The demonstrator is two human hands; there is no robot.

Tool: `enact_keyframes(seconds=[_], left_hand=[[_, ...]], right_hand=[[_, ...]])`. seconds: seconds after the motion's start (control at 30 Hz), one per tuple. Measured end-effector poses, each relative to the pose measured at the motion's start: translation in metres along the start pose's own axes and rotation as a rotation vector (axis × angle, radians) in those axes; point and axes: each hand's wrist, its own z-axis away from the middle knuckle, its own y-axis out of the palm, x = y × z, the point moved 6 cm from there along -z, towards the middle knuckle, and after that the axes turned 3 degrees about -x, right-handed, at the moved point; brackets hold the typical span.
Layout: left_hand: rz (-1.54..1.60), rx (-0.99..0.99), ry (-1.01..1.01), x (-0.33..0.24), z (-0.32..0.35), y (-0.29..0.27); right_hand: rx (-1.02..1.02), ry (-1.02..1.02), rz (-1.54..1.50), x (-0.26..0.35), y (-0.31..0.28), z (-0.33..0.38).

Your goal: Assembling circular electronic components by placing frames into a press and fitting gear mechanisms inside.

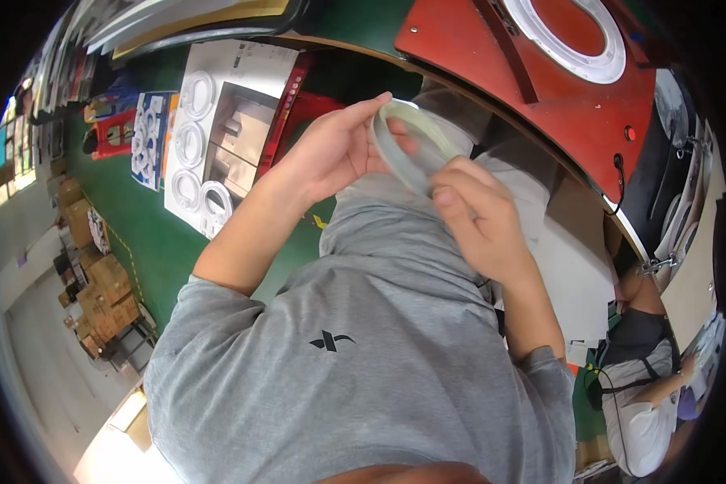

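Observation:
A pale, translucent ring [393, 155] is held up in front of me, tilted and slightly blurred. My left hand [340, 152] is curled around its left side, with the thumb along the upper rim and the other fingers partly hidden behind it. At the lower right of the ring, my right hand [485, 216] pinches the rim between thumb and bent fingers. Whether the ring is a roll of tape or a moulded part, I cannot tell.
To the left lies a white board [187, 181] bearing several white rings [189, 145]. A red machine plate [572, 121] with a white oval ring [609, 60] is at upper right. Cardboard boxes [105, 282] are stacked far left. Another person [645, 403] is at lower right.

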Motion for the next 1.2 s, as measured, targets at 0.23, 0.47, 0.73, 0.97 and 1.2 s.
enact_keyframes(seconds=[0.23,0.47,0.73,0.97,1.2], left_hand=[[-0.681,0.028,0.519,-0.023,0.002,-0.002],[-0.734,0.561,0.714,-0.023,0.027,0.03],[-0.613,0.508,0.827,-0.023,0.026,0.041],[-0.795,0.554,0.938,-0.022,0.03,0.083],[-0.607,0.658,0.802,-0.016,0.026,0.099]], right_hand=[[-0.096,0.06,-0.278,0.004,-0.035,0.005],[-0.197,0.074,-0.41,-0.005,-0.059,0.011],[-0.321,0.184,-0.906,-0.009,-0.068,0.021],[-0.141,0.197,-0.693,0.012,-0.087,0.028],[-0.476,0.262,-0.765,0.012,-0.111,0.045]])
